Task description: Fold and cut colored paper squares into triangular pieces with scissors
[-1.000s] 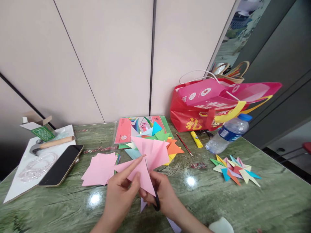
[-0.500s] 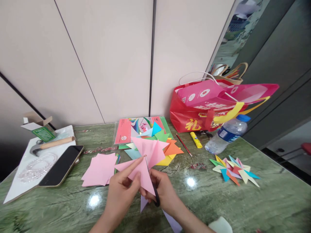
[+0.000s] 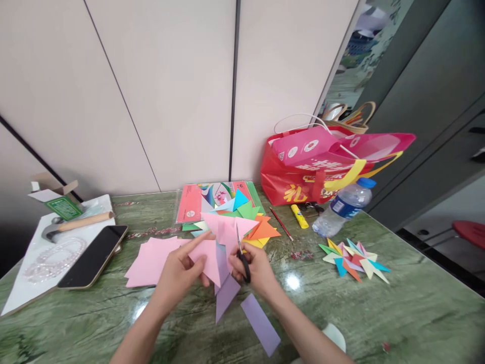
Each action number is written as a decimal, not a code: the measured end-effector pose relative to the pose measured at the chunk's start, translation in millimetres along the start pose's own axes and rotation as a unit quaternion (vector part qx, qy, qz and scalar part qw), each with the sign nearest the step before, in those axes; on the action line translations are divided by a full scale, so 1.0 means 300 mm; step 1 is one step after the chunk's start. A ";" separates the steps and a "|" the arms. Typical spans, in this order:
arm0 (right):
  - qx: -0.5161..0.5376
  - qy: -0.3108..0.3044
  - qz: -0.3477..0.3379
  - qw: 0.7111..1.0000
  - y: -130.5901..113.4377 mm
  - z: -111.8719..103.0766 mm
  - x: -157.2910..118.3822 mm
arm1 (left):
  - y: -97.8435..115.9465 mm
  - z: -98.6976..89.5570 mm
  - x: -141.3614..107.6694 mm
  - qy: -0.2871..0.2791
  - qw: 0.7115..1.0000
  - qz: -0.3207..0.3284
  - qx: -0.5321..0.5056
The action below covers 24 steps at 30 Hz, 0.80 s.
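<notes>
My left hand [image 3: 178,270] pinches a folded pink paper [image 3: 210,255] between thumb and fingers, with the index finger stretched along its top. In my right hand [image 3: 255,268] is a pair of scissors [image 3: 246,265] with black handles, blades pointing up and just right of the paper. Below the hands lie a pointed purple paper piece [image 3: 226,297] and a purple strip [image 3: 261,324]. Behind them is a pile of pointed folded papers, with a pink one [image 3: 217,226] in front and an orange one [image 3: 267,227] to the right.
Left of my hands are pink sheets [image 3: 149,263], a phone [image 3: 93,255] and a hammer [image 3: 81,222]. To the right lie a folded paper star [image 3: 354,260], a water bottle [image 3: 343,207], a yellow glue stick [image 3: 299,216] and a pencil [image 3: 281,224]. A red bag [image 3: 282,184] stands behind.
The scissors have come away from the pink paper's right edge and sit upright beside it. My left hand has shifted slightly left with the paper. More of the purple strip shows.
</notes>
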State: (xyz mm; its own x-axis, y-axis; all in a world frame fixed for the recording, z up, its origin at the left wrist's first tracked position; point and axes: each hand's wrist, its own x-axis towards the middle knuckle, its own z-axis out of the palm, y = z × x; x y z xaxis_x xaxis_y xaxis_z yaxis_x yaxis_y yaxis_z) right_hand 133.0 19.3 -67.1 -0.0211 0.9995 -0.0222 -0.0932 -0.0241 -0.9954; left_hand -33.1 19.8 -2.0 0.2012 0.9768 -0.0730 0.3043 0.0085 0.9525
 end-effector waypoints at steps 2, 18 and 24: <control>-0.022 0.056 -0.018 0.998 0.007 -0.022 0.019 | -0.008 -0.017 0.009 0.003 0.999 -0.022 0.037; -0.161 0.198 -0.092 0.962 0.041 -0.132 0.095 | -0.133 0.004 0.037 0.044 0.947 0.045 0.314; -0.070 0.212 -0.207 0.953 -0.041 -0.086 0.028 | -0.081 0.024 0.026 0.039 0.973 0.029 0.225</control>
State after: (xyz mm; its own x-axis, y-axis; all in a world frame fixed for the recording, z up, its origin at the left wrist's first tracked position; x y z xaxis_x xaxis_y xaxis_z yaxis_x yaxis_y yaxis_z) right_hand 159.7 28.5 -57.6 0.3954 0.8415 0.3681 0.1288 0.3460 -0.9294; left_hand -32.2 25.7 -27.7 0.1647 0.9862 0.0165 0.6745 -0.1248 0.7277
